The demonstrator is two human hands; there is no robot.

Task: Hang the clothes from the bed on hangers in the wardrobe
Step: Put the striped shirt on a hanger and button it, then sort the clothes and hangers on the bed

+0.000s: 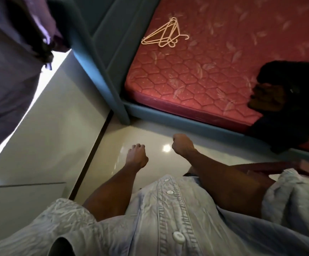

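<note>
Nearest of all is the person's own pale denim shirt (168, 209), buttoned down the front, with both bare forearms reaching out of it over the glossy floor (150, 133). The left hand (137, 156) is curled into a loose fist and holds nothing; the right hand (183, 145), just at its two o'clock, is likewise balled up and empty. So neither hand has a garment or a hanger in it right now.

Past the hands, at about one o'clock, runs the blue bed frame (168, 115) with the red quilted mattress (196, 74) on it. A dark piece of clothing (286, 100) lies bunched at three o'clock, draping over the mattress edge toward the floor. Farther off, near twelve o'clock, a small stack of pinkish wire hangers (165, 35) rests on the mattress, well apart from the dark garment.

At ten to eleven o'clock a purple garment (11, 61) hangs beside the white wardrobe panel (39, 135); I cannot see what it hangs from.

The risks, to my eye: the hangers are nested together, so grabbing one may drag the rest along or tangle their hooks. The dark garment already spills over the edge, and a careless tug could slide it onto the floor. It is crumpled too, so finding the neckline may take both hands.
</note>
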